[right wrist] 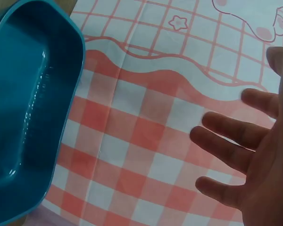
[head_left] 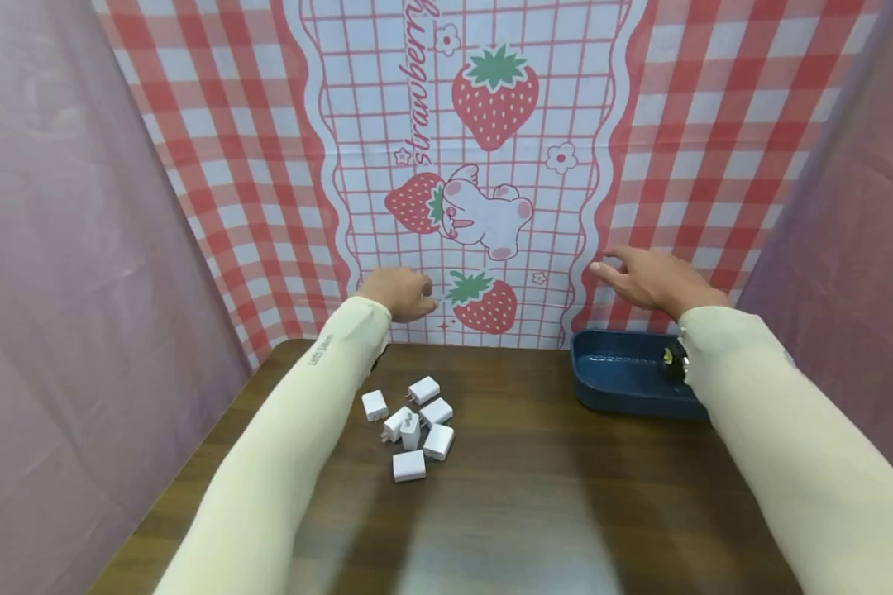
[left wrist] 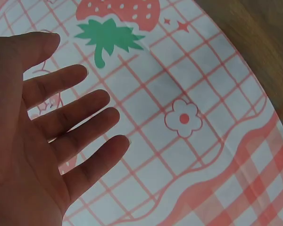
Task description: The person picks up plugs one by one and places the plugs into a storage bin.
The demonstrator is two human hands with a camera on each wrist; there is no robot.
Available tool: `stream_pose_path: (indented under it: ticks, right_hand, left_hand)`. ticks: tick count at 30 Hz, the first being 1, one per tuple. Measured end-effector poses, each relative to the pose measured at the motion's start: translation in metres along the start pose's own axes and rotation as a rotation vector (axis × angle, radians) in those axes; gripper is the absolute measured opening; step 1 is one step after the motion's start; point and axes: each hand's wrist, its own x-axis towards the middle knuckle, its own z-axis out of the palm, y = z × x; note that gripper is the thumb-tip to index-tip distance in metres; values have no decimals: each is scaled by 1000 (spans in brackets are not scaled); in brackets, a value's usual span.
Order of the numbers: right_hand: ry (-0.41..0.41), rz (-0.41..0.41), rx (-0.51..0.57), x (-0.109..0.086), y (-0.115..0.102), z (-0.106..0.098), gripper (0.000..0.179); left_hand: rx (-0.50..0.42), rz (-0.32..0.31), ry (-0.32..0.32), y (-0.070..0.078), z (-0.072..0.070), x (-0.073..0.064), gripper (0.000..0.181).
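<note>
My left hand (head_left: 399,293) hovers beyond the far table edge, in front of the strawberry cloth; its fingers are spread and hold nothing in the left wrist view. Below it on the table lies a loose cluster of several white charger plugs (head_left: 409,466), some with their prongs showing. Over the back right, my right hand (head_left: 653,279) is raised above a dark blue tray (head_left: 618,403). The right wrist view has that hand's fingers (right wrist: 228,155) apart, holding nothing, with the tray at the left side. My right sleeve hides part of the tray.
A wooden table (head_left: 506,512) stretches in front of me. Behind it hangs a red-and-white checked cloth (head_left: 670,107) with strawberry prints. Pinkish curtains (head_left: 67,248) close off both sides. A small dark object (head_left: 672,364) shows at the right sleeve, over the tray.
</note>
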Motion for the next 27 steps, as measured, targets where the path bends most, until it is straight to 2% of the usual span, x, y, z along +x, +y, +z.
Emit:
stream_pose_path:
  ticks: [4,10,17,27]
  right_hand:
    - [-14,-36,8,-4,2,7,93]
    - [-28,-91,-3,-14,7,17,73]
    - [-33,-91,9,-24,17,32,62]
    - [-54,-91,5,-35,26,56,59]
  left_hand:
    - [-32,8,-4,4,8,-4,42]
    - [-48,62,6,9,20,-6,43]
    - [-140,42,30,22,30,-3,42]
    - [-250,69,31,38,52,-2,38]
